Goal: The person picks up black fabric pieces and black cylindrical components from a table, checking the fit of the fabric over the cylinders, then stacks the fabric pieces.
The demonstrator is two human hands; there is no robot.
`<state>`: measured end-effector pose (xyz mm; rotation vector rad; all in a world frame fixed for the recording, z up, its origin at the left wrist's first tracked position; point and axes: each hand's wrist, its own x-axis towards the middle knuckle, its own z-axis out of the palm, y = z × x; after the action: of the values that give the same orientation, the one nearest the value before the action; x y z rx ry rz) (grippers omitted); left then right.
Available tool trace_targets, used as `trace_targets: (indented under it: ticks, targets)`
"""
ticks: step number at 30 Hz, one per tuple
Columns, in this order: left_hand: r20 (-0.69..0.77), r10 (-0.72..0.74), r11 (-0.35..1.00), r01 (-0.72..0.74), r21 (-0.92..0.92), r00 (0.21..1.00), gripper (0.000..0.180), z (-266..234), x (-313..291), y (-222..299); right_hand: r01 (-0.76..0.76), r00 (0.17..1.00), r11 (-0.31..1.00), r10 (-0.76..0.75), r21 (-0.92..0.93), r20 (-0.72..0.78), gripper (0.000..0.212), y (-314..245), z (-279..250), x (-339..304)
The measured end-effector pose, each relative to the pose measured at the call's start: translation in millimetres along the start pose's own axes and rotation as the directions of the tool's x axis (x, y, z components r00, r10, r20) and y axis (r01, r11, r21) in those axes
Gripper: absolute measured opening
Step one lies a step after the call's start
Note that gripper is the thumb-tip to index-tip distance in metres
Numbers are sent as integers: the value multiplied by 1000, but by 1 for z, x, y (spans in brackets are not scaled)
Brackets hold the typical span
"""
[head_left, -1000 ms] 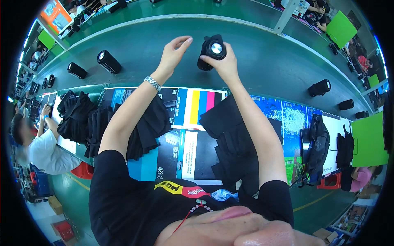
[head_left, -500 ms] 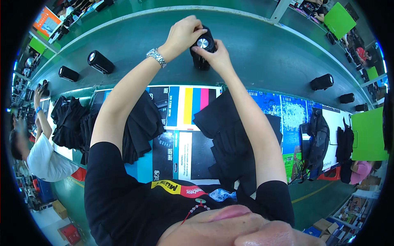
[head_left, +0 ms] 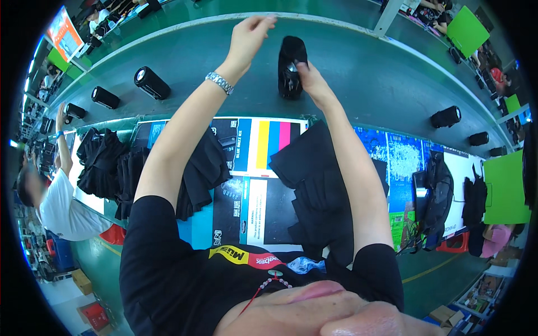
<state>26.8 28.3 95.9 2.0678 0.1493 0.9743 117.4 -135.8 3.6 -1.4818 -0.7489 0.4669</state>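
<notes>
A black cylindrical speaker (head_left: pixel 290 87) stands on the green surface beyond the table. My right hand (head_left: pixel 315 83) grips it from the right, its thumb over the upper end. A soft-looking black piece (head_left: pixel 292 49) rises above that end and covers most of the silver disc; whether it is a cloth sleeve or a flap I cannot tell. My left hand (head_left: pixel 247 43), with a metal watch on the wrist, is raised to the left of the speaker and apart from it. Its fingers are bent and slightly blurred, with nothing visible in them.
More black speakers lie on the green surface, one (head_left: pixel 152 83) to the left and one (head_left: pixel 446 116) to the right. Black cloth pieces (head_left: pixel 322 196) are piled on the table before me. A co-worker in a white top (head_left: pixel 73 204) reaches forward at far left.
My left hand has let go of the speaker and moved up and left. The black piece now hides most of the silver disc. My right hand has shifted slightly right, still on the speaker.
</notes>
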Motion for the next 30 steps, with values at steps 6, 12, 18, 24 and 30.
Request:
trace_targets:
  ticks: [6,12,18,24,30]
  targets:
    - [351,-644,139,556,-820,680,44,42,-21,-51,-109,957,835,236,540,-171,95,-18,-13,19]
    - [204,-503,376,426,-823,839,47,105,-44,-19,5,963,844,142,537,-231,60,8,-3,43]
    - [-16,-572,524,350,-776,820,57,124,-75,-42,69,907,915,109,399,-407,34,63,-1,24]
    - [-34,-579,511,330,-794,815,50,141,-64,-53,189,869,973,-229,-133,-439,25,87,-33,40]
    - [-13,-583,733,519,-439,812,45,110,-80,-45,-319,806,920,138,-227,-576,47,47,-39,21]
